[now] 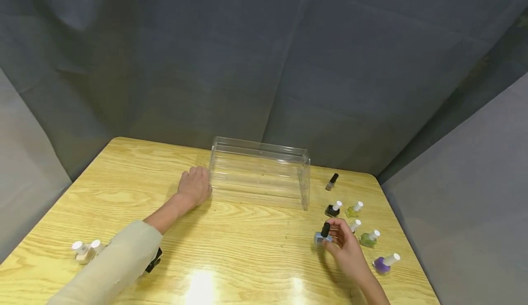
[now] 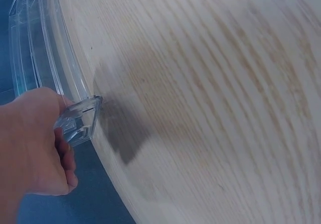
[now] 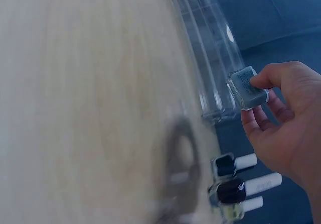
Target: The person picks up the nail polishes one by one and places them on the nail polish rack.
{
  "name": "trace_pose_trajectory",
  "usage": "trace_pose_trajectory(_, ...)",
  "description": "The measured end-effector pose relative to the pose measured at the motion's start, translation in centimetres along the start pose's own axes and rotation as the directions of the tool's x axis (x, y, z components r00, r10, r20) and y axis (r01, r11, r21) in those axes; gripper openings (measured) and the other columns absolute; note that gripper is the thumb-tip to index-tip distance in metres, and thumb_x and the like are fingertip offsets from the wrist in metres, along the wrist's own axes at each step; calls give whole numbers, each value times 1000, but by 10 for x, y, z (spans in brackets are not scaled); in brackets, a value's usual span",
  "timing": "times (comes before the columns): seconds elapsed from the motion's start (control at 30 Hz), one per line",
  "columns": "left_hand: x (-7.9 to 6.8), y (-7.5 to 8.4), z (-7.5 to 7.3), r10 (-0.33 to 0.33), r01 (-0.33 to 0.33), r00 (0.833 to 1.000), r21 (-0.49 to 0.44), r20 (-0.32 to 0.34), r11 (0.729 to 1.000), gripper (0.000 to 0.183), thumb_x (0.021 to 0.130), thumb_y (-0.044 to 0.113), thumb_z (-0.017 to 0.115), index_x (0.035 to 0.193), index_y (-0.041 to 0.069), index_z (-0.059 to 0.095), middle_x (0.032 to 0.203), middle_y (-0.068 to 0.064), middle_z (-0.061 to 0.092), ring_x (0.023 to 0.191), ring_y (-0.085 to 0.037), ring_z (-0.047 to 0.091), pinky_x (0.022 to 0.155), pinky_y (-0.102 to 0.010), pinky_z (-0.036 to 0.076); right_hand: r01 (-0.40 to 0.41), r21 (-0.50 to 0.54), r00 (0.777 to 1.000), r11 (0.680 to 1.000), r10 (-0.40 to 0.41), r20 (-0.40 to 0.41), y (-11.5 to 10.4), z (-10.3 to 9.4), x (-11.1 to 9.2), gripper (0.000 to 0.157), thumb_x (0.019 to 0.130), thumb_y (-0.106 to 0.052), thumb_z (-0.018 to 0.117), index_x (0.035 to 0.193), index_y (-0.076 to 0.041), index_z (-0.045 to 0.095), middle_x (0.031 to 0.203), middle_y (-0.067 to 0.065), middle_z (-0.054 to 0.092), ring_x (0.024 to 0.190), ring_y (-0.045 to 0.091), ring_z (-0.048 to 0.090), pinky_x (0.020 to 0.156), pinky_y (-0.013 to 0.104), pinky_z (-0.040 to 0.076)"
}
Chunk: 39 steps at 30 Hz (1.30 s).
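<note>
Two grips. Left hand (image 1: 195,186): fingers curled round left end of clear plastic stepped rack (image 1: 259,187), likely steadying it. Right hand (image 1: 345,249) pinches pale-blue, black-capped glass bottle (image 1: 319,238), near and right of rack, probably to control tilt.

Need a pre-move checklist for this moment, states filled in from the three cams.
1. Right hand has the pale-blue glass bottle with a black cap: ok, pinched between thumb and fingers.
2. Left hand on the clear plastic stepped rack: ok, gripping its left end.
3. Bottle over the rack: not ok, it is right of it and nearer the person.
4. Black cap screwed tight: cannot tell.
5. Right hand not touching the white-capped bottle beside it: cannot tell, partly hidden.
6. Pale-green fabric sleeve off the small black object: cannot tell, overlapped.
</note>
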State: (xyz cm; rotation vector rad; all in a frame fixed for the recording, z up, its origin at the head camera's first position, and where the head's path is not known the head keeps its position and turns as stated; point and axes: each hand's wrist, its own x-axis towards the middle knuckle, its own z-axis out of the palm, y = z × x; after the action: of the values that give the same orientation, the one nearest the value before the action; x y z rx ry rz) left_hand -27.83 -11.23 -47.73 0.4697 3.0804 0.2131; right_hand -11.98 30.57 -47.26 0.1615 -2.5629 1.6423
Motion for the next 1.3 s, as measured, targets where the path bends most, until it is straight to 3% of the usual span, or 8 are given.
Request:
trace_pose_trajectory(0.27,5,8,4,5,-5,1000,-4,2,1000,21,101,23,52,99,5,44,90,-8,41,86,-26,40,73,-39,36,131,26,991,991,-131,35,-17,1,26,43,87,18,62,126,3,48,115,19,56,102,20,59,84,23,49)
trace_pose_trajectory(0.9,8,15,7,-25,25,1000,49,7,999,25,101,26,55,100,3,45,89,-8,41,85,-25,40,72,-38,38,226,19,973,974,-226,47,-57,30,96,45,87,17,61,127,2,46,115,19,55,100,27,56,81,24,48)
trace_pose_trajectory(1.1,9,17,6,-25,24,1000,66,17,998,26,101,27,56,102,3,45,89,-7,40,84,-24,39,72,-37,38,226,30,969,974,-228,95,-69,44,118,45,89,15,61,127,-1,45,117,18,53,102,32,55,83,28,47)
trace_pose_trajectory(1.3,7,16,5,-19,17,1000,85,20,996,27,101,28,57,103,2,46,88,-7,40,82,-24,39,70,-36,37,240,42,960,970,-244,138,-84,66,135,45,89,17,60,129,3,43,118,24,51,105,40,54,86,38,46)
